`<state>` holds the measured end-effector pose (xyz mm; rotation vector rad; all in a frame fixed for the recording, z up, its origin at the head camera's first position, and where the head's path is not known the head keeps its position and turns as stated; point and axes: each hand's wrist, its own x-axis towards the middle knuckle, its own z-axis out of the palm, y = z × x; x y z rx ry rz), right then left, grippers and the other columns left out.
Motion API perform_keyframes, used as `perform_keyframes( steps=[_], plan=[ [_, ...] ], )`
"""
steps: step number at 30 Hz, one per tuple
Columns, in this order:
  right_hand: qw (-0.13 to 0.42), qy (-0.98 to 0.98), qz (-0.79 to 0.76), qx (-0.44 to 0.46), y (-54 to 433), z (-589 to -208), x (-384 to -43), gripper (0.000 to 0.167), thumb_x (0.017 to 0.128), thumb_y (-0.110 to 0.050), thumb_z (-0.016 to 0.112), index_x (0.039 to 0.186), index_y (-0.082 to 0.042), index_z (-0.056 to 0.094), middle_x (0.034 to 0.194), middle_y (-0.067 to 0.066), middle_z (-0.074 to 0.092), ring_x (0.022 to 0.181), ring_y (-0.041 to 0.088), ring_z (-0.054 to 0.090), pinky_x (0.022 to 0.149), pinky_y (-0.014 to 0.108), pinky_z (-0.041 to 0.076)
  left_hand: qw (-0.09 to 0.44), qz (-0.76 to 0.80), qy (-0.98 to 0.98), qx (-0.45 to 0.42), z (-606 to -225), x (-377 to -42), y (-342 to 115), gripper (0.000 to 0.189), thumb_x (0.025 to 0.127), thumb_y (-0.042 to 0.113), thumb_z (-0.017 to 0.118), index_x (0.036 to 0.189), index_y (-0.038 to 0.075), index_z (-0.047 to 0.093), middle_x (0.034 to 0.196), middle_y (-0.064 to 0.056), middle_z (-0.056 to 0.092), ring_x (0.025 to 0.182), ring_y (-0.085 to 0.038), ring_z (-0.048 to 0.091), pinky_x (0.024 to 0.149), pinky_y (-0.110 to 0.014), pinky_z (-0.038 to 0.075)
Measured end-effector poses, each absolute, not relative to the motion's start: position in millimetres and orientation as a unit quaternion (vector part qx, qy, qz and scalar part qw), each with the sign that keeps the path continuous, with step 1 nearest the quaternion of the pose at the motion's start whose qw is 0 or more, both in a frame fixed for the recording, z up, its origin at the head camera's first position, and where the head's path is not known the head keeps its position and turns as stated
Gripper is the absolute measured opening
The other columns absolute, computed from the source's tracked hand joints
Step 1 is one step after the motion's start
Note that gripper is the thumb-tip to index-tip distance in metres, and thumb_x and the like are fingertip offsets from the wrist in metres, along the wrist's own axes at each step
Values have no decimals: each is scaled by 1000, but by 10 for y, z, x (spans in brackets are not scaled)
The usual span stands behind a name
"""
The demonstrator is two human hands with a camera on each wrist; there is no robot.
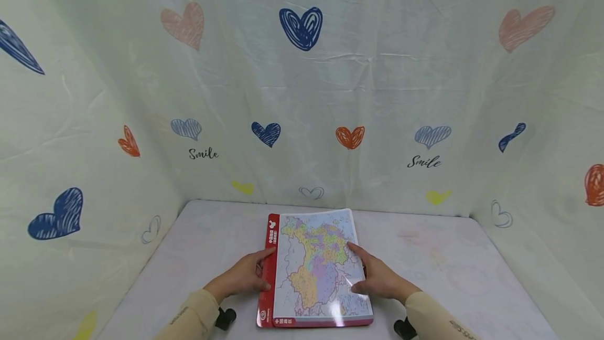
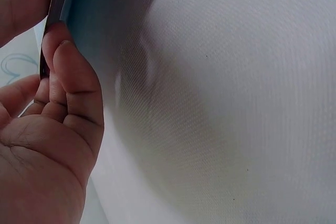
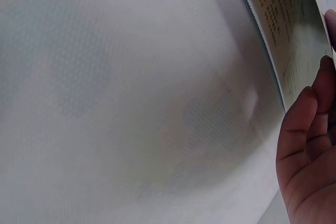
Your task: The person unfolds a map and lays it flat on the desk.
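Observation:
A glossy map (image 1: 311,261) with a red strip down its left side is at the middle of the table's near half in the head view. At its left edge my left hand (image 1: 240,276) grips, one digit over the strip and fingers curled beneath, as the left wrist view shows. My right hand (image 1: 381,278) holds the opposite edge, with fingertips over the printed face. The right wrist view catches the map's underside (image 3: 294,35), covered in small print, and a gap between it and the white tabletop. Light glares off the near part of the face.
The white tabletop (image 1: 203,235) extends to both sides of the map. A white curtain (image 1: 377,88) with printed hearts and "Smile" lettering stands behind it and along both sides. Small black devices (image 1: 225,319) sit at the wrists.

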<state>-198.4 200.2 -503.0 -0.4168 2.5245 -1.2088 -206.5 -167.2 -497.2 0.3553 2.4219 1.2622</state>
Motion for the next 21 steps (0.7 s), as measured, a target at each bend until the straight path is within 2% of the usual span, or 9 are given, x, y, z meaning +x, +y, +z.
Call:
perform_keyframes(
  steps=[6, 12, 21],
  plan=[
    [152, 883, -418, -147, 2016, -5040, -1977, 106, 73, -11, 88, 157, -7, 24, 137, 20, 50, 97, 20, 56, 103, 56, 40, 194, 438, 869, 124, -4971, -2068, -1686, 94, 73, 6, 87, 153, 4, 38, 99, -5, 54, 92, -23, 50, 70, -32, 51],
    [135, 889, -407, -159, 2048, -5028, -1962, 107, 71, -10, 89, 157, -6, 26, 141, 23, 48, 107, 24, 54, 103, 57, 36, 197, 442, 865, 132, -4990, -2077, -1703, 94, 72, 4, 86, 153, 3, 37, 92, -6, 54, 83, -21, 51, 65, -33, 48],
    [138, 892, -404, -148, 2132, -4989, -1941, 107, 71, -11, 89, 158, -8, 26, 146, 30, 42, 119, 35, 52, 107, 60, 32, 202, 441, 865, 128, -4973, -2069, -1732, 93, 73, 5, 86, 153, 4, 38, 93, -6, 53, 83, -21, 52, 63, -31, 48]
  ],
)
